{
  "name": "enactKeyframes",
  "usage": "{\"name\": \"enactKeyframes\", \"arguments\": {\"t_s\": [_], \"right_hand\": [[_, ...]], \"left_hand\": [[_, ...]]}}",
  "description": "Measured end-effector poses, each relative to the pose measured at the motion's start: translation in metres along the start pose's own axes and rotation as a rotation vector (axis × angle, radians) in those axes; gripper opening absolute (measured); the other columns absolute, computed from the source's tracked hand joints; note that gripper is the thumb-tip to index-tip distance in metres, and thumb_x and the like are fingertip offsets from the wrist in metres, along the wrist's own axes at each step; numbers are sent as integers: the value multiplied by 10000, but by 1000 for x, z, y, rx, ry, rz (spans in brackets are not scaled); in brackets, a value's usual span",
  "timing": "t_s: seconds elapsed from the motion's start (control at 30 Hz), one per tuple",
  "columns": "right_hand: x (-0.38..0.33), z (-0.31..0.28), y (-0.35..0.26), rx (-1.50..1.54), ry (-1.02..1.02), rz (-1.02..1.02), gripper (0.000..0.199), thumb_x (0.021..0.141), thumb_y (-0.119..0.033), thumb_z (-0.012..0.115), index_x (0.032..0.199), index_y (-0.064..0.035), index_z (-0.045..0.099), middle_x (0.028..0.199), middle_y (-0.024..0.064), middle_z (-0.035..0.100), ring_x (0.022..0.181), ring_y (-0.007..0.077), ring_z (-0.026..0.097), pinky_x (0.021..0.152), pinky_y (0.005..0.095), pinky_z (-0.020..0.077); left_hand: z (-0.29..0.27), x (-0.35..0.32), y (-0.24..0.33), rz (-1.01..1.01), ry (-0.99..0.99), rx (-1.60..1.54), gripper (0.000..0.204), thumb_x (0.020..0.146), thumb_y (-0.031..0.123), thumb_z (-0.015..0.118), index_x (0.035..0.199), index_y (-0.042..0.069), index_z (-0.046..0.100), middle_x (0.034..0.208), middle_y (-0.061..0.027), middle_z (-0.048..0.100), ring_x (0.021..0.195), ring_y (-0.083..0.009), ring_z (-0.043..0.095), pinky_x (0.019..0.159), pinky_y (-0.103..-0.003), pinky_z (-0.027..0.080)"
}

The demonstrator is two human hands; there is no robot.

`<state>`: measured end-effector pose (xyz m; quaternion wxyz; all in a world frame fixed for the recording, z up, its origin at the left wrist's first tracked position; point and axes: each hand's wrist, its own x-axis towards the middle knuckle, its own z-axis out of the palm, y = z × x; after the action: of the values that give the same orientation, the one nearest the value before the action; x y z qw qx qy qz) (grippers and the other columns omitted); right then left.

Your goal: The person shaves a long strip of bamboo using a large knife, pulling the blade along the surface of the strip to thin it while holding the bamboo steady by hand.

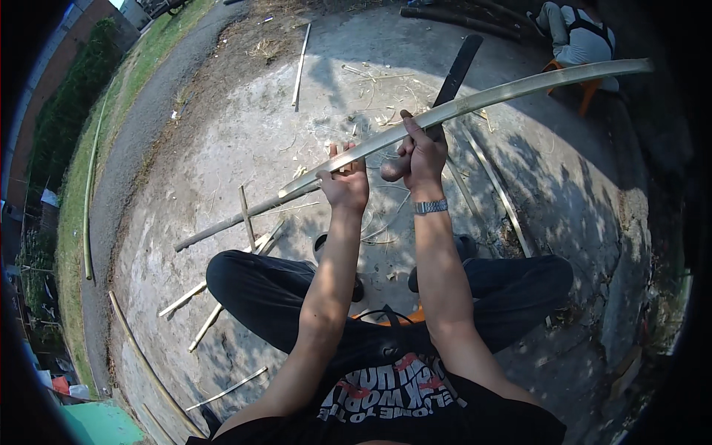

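Observation:
A long pale bamboo strip (519,87) runs from lower left to upper right across the middle. My left hand (346,182) grips the strip from below, near its middle. My right hand (420,152) holds the wooden handle of a long dark knife (458,70), thumb pressed on the strip. The blade points up and away, crossing the strip. I sit with my knees (245,278) spread over a concrete pad. A metal watch (431,206) is on my right wrist.
Split bamboo pieces (215,319) and shavings (378,115) lie on the concrete (222,133). Long poles (89,193) lie on the grass at left. Another person (575,37) sits on an orange stool at upper right, beside dark poles (460,18).

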<state>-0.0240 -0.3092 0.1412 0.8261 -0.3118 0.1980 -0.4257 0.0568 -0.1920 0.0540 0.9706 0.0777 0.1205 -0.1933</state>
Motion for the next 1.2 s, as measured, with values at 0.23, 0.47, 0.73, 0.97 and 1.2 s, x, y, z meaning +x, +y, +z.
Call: {"name": "enactKeyframes", "arguments": {"t_s": [0.23,0.47,0.73,0.97,1.2], "right_hand": [[34,-21,-65,-783,-247,-205,288,794,42,715,1038,19,564,916,138,753,637,134,678,520,274,535],[-23,-41,-31,-1067,-665,-85,450,720,-33,798,1127,28,618,892,140,730,813,221,713,758,349,543],[-123,-69,16,-1173,-470,-63,253,852,-206,714,923,14,611,749,175,672,729,356,683,683,409,520],[-153,-114,37,-575,-272,417,306,986,-292,638,1073,-9,561,752,95,642,565,118,624,536,280,535],[-150,-113,31,-1075,-208,296,343,983,-338,660,1028,-1,612,749,87,659,589,143,654,585,272,540]], "left_hand": [[74,-73,44,-36,-445,1506,700,984,461,606,1469,-8,420,1339,-190,611,1171,-321,622,929,-427,530],[200,-63,27,484,-830,1068,496,989,254,661,1377,-14,507,1193,-172,674,987,-228,700,818,-345,559],[166,-48,113,1085,-611,1038,142,1046,124,535,1023,42,422,854,-127,631,470,-103,539,392,-246,409],[121,-16,128,762,-673,1062,465,1071,446,396,1016,-2,510,676,-46,443,494,-144,423,466,-300,386],[187,-36,157,542,-748,963,698,901,742,503,894,47,567,667,-12,360,588,-133,354,541,-289,320]]}}
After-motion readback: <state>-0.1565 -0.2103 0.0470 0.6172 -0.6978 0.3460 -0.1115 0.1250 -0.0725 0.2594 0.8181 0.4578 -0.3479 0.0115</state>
